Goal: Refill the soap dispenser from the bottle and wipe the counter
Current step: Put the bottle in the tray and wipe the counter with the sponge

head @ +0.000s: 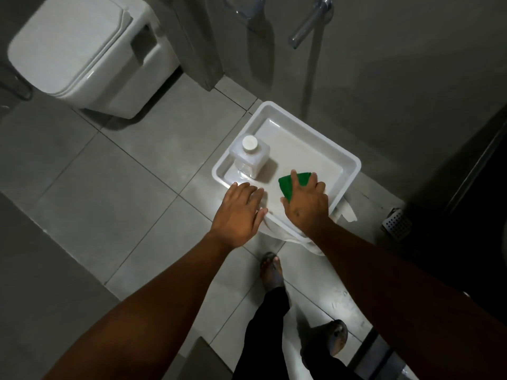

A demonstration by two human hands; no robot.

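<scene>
A clear square bottle with a white cap [249, 156] stands upright in the left corner of a white rectangular basin [315, 127]. My right hand [307, 204] presses a green cloth [293, 183] flat on the basin's floor near its front edge, fingers spread over it. My left hand [240, 212] rests open on the basin's front left rim, palm down, holding nothing, just in front of the bottle. No soap dispenser shows in this view.
A chrome tap [310, 21] juts from the wall above the basin. A white toilet [82, 50] sits at the upper left. A metal floor drain [397, 223] lies to the right. My feet [271, 272] stand on grey floor tiles below.
</scene>
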